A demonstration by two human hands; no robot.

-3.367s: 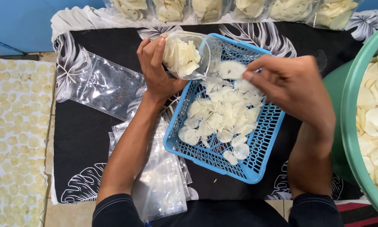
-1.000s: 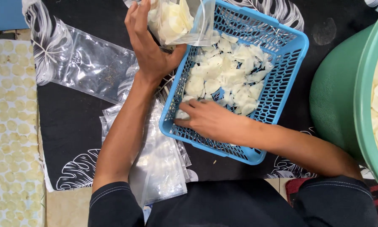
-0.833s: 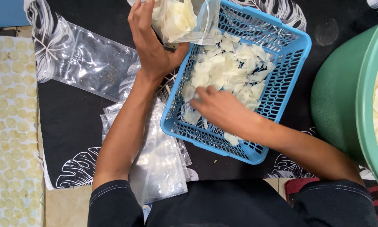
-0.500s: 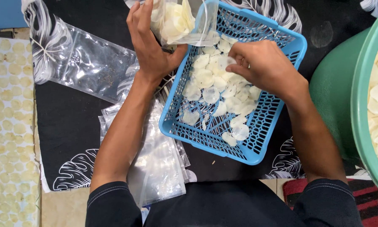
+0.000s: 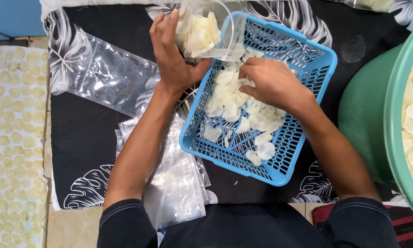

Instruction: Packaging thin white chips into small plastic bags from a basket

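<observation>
Over the blue plastic lattice basket (image 5: 303,69), the right hand (image 5: 273,82) has moved up, fingers bunched on pale round crackers (image 5: 234,110); the left hand (image 5: 172,55) still clamps the half-filled clear plastic bag (image 5: 202,32).

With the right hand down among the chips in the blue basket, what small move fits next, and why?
Probably close the right hand on a few chips and lift them to the clear bag the left hand holds open above the blue basket; the bag looks only partly filled.

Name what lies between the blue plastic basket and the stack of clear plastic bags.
Head view: the left forearm crosses above black leaf-print cloth.
</observation>
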